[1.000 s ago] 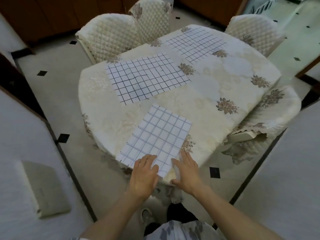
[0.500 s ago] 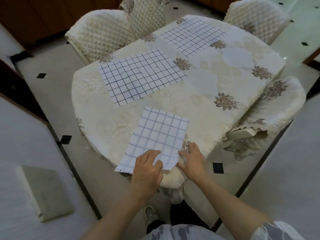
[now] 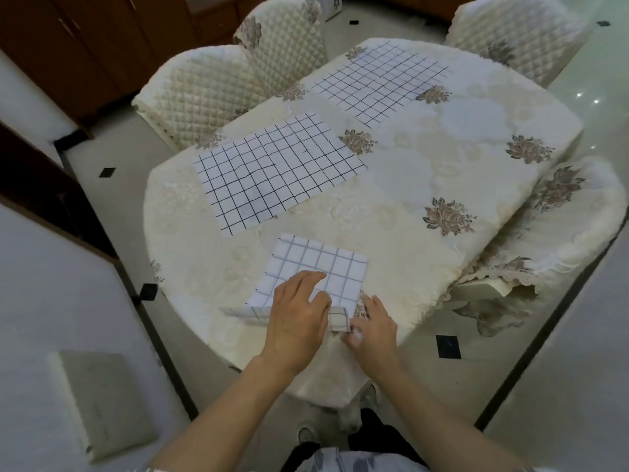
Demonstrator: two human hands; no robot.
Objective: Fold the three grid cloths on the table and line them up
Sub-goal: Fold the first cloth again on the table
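Observation:
Three white grid cloths lie on the round table (image 3: 442,165). The nearest cloth (image 3: 323,267) is small, with pale lines, and sits by the table's front edge. My left hand (image 3: 299,311) lies over its near part with fingers stretched forward. My right hand (image 3: 371,325) pinches the cloth's near right corner, which is lifted and curled over. A second cloth (image 3: 275,172) with dark lines lies flat in the middle left. The third cloth (image 3: 377,80) lies flat at the far side.
Quilted cream chairs stand at the far left (image 3: 200,93), far middle (image 3: 282,35), far right (image 3: 510,32) and right (image 3: 551,240) of the table. A floral cream tablecloth covers the tabletop. A white wall with a grey panel (image 3: 98,396) is at my left.
My right hand has taken hold of the near cloth's right corner and lifted it. My left hand has slid further onto the cloth, whose near edge now buckles upward.

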